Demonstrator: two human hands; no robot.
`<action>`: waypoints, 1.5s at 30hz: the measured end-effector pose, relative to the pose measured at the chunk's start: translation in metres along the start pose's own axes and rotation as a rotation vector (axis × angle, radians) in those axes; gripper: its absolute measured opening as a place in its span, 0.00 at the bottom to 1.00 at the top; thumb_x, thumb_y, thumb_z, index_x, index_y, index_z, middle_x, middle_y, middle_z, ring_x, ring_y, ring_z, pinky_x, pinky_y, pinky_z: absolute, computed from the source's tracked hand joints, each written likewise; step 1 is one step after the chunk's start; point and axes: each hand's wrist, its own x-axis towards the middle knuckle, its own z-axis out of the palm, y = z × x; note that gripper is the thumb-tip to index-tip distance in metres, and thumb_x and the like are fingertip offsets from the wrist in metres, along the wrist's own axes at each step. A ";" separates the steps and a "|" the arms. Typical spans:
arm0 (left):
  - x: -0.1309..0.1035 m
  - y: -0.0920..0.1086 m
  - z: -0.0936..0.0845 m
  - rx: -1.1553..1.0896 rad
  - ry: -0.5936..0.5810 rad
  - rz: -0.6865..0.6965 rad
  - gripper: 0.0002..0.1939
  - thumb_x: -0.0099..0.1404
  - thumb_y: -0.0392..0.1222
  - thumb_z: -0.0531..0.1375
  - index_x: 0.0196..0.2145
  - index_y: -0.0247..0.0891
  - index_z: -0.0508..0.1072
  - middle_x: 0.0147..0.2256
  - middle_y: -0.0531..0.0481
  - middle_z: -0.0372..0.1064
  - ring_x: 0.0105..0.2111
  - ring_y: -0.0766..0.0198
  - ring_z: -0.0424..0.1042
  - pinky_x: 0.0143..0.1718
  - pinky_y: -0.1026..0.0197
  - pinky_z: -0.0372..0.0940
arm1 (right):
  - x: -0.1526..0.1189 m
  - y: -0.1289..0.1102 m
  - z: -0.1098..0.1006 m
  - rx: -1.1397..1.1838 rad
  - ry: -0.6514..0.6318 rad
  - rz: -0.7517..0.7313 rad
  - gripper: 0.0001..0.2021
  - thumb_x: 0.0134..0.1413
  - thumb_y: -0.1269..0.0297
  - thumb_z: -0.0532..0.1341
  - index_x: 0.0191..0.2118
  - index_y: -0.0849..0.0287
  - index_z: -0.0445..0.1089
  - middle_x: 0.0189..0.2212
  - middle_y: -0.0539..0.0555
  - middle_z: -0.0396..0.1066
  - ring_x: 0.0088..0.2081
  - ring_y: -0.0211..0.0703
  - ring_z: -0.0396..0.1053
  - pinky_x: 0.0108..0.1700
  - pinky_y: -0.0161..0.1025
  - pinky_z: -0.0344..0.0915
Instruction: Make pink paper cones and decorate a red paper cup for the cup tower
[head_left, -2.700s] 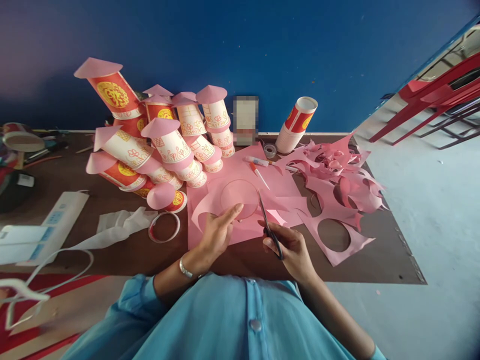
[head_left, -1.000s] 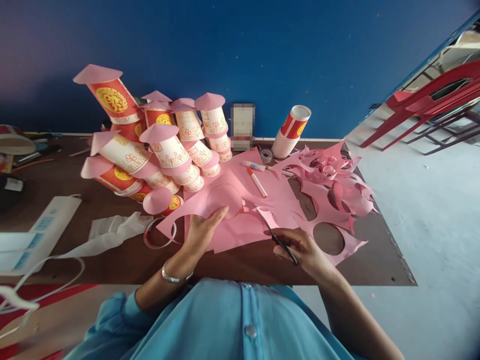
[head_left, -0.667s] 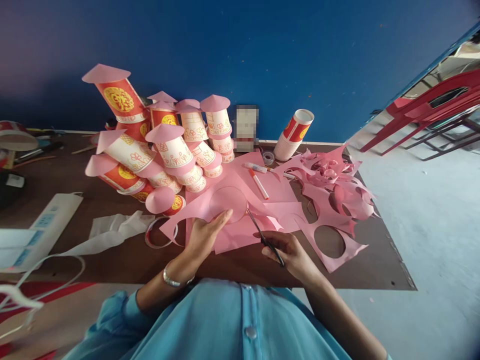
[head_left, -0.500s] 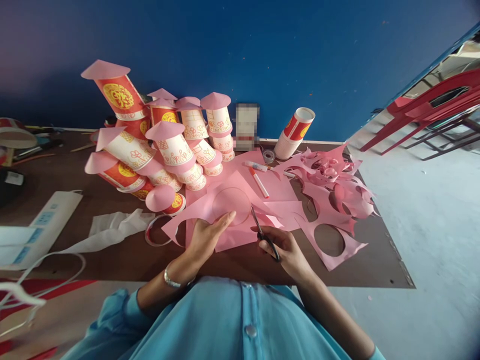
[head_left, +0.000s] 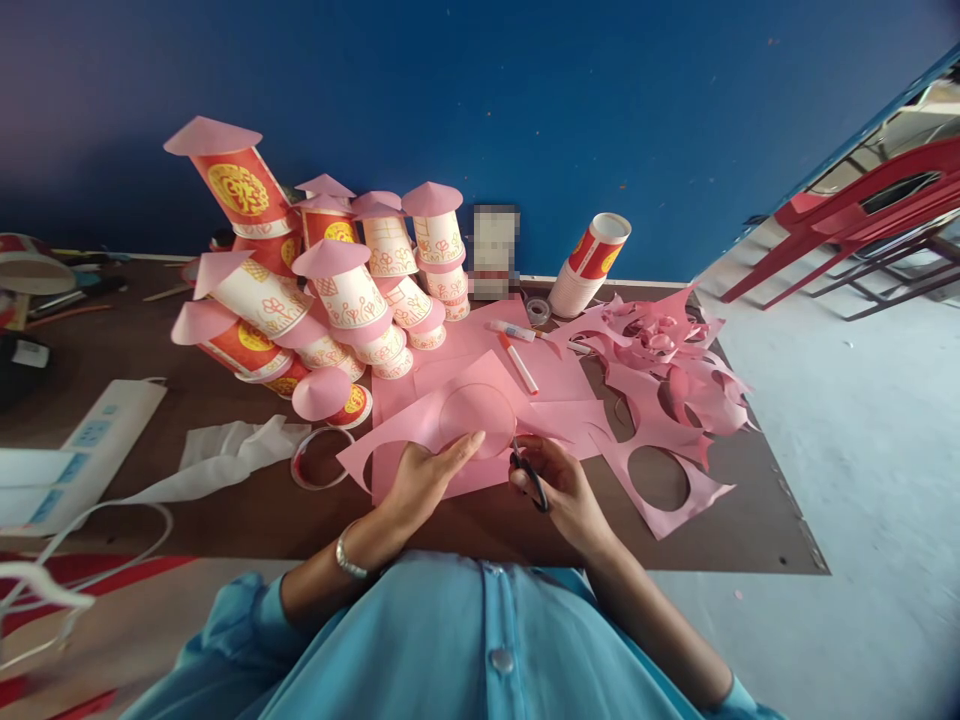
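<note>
My left hand [head_left: 427,480] grips a pink paper sheet [head_left: 420,410] by its near edge, thumb on top. A circle is drawn on the sheet, and a round piece is missing from its left part. Black-handled scissors [head_left: 534,482] are in my right hand [head_left: 564,490], their blades at the right edge of the drawn circle. More pink sheets [head_left: 574,385] lie beneath. Paper cups with pink cone tops [head_left: 349,295] stand in stacks at the back left.
Pink scraps [head_left: 652,385] are heaped on the right of the brown table [head_left: 750,520]. Behind are stacked cups [head_left: 592,265], clear tape [head_left: 537,311] and a red-capped marker [head_left: 519,364]. A tape roll [head_left: 322,458] and a white power strip [head_left: 97,440] lie left.
The held sheet and my left hand have shifted slightly right. The scissors have tilted more upright, and their blades show less beside the circle.
</note>
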 end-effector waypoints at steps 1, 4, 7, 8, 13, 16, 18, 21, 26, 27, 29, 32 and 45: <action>0.001 -0.001 0.000 -0.017 -0.007 0.002 0.04 0.52 0.37 0.71 0.27 0.34 0.83 0.36 0.41 0.84 0.54 0.36 0.78 0.50 0.47 0.78 | 0.000 0.000 0.000 0.004 -0.002 -0.001 0.25 0.46 0.46 0.75 0.44 0.56 0.75 0.25 0.47 0.68 0.25 0.35 0.64 0.26 0.33 0.60; 0.004 -0.006 -0.002 -0.078 -0.044 0.031 0.06 0.51 0.37 0.72 0.30 0.34 0.84 0.37 0.40 0.84 0.54 0.38 0.78 0.53 0.45 0.77 | -0.001 0.000 0.000 0.000 -0.002 -0.005 0.24 0.48 0.45 0.74 0.43 0.56 0.75 0.25 0.48 0.69 0.25 0.35 0.64 0.26 0.34 0.60; 0.009 -0.016 -0.003 -0.095 -0.026 0.045 0.08 0.52 0.40 0.73 0.31 0.35 0.84 0.37 0.41 0.84 0.53 0.40 0.79 0.52 0.47 0.78 | -0.002 0.000 0.000 -0.014 0.006 -0.010 0.24 0.49 0.43 0.73 0.44 0.56 0.75 0.25 0.48 0.68 0.25 0.36 0.63 0.26 0.34 0.59; 0.011 -0.019 -0.002 -0.092 -0.028 0.053 0.09 0.52 0.41 0.72 0.31 0.35 0.84 0.38 0.42 0.84 0.52 0.40 0.80 0.52 0.47 0.78 | -0.003 -0.001 0.000 -0.018 0.011 -0.012 0.25 0.49 0.43 0.73 0.44 0.56 0.75 0.25 0.48 0.68 0.25 0.36 0.63 0.26 0.34 0.59; 0.015 -0.025 -0.005 -0.093 -0.074 0.115 0.07 0.56 0.39 0.69 0.33 0.36 0.85 0.40 0.45 0.84 0.50 0.46 0.81 0.53 0.51 0.78 | -0.004 -0.004 0.002 -0.033 0.009 -0.009 0.25 0.48 0.43 0.73 0.44 0.56 0.76 0.26 0.48 0.68 0.26 0.36 0.63 0.28 0.35 0.60; 0.015 -0.022 -0.012 0.042 -0.059 0.233 0.09 0.57 0.38 0.67 0.36 0.37 0.85 0.41 0.44 0.84 0.48 0.47 0.83 0.51 0.52 0.78 | -0.007 -0.006 0.001 -0.055 -0.014 0.033 0.25 0.48 0.44 0.74 0.45 0.57 0.76 0.27 0.48 0.68 0.27 0.35 0.63 0.28 0.35 0.60; 0.017 -0.022 -0.018 0.158 -0.039 0.327 0.11 0.59 0.39 0.65 0.38 0.37 0.85 0.43 0.42 0.84 0.46 0.47 0.83 0.49 0.52 0.79 | -0.010 -0.007 -0.001 -0.078 -0.022 0.059 0.26 0.47 0.45 0.74 0.45 0.58 0.77 0.27 0.49 0.68 0.27 0.36 0.63 0.30 0.35 0.62; 0.022 -0.025 -0.024 0.235 -0.011 0.398 0.13 0.61 0.41 0.63 0.41 0.38 0.85 0.43 0.41 0.83 0.45 0.46 0.83 0.47 0.52 0.80 | -0.016 -0.006 -0.005 -0.115 -0.034 0.069 0.26 0.49 0.44 0.73 0.47 0.59 0.77 0.28 0.50 0.69 0.29 0.37 0.66 0.31 0.35 0.64; 0.023 -0.024 -0.023 0.125 0.021 0.349 0.12 0.61 0.41 0.64 0.42 0.39 0.84 0.46 0.41 0.83 0.53 0.44 0.80 0.52 0.50 0.78 | -0.023 0.000 -0.012 -0.180 -0.081 0.055 0.26 0.51 0.43 0.72 0.47 0.60 0.78 0.30 0.52 0.70 0.29 0.37 0.65 0.31 0.35 0.64; 0.022 -0.023 -0.022 0.090 0.032 0.322 0.12 0.60 0.41 0.65 0.41 0.38 0.84 0.46 0.41 0.83 0.54 0.43 0.79 0.52 0.50 0.77 | -0.024 0.000 -0.013 -0.192 -0.091 0.055 0.26 0.51 0.43 0.72 0.47 0.60 0.79 0.30 0.52 0.70 0.29 0.37 0.65 0.31 0.35 0.64; 0.019 -0.019 -0.020 0.029 0.047 0.271 0.11 0.59 0.41 0.66 0.40 0.37 0.84 0.45 0.40 0.83 0.55 0.43 0.78 0.53 0.51 0.77 | -0.026 0.000 -0.014 -0.200 -0.091 0.048 0.26 0.52 0.43 0.71 0.47 0.60 0.79 0.29 0.52 0.70 0.29 0.37 0.64 0.31 0.35 0.64; 0.016 -0.016 -0.017 -0.056 0.060 0.202 0.09 0.58 0.39 0.68 0.38 0.39 0.84 0.44 0.42 0.84 0.56 0.44 0.78 0.55 0.53 0.76 | -0.028 -0.004 -0.014 -0.189 -0.063 0.020 0.25 0.52 0.43 0.71 0.47 0.59 0.79 0.29 0.52 0.70 0.30 0.39 0.65 0.31 0.35 0.64; 0.002 -0.011 -0.011 -0.186 0.053 0.088 0.07 0.54 0.35 0.69 0.33 0.35 0.82 0.40 0.40 0.84 0.56 0.43 0.78 0.55 0.48 0.76 | -0.012 -0.024 0.001 -0.211 -0.040 -0.136 0.20 0.55 0.50 0.71 0.47 0.58 0.79 0.30 0.51 0.72 0.29 0.37 0.66 0.32 0.34 0.64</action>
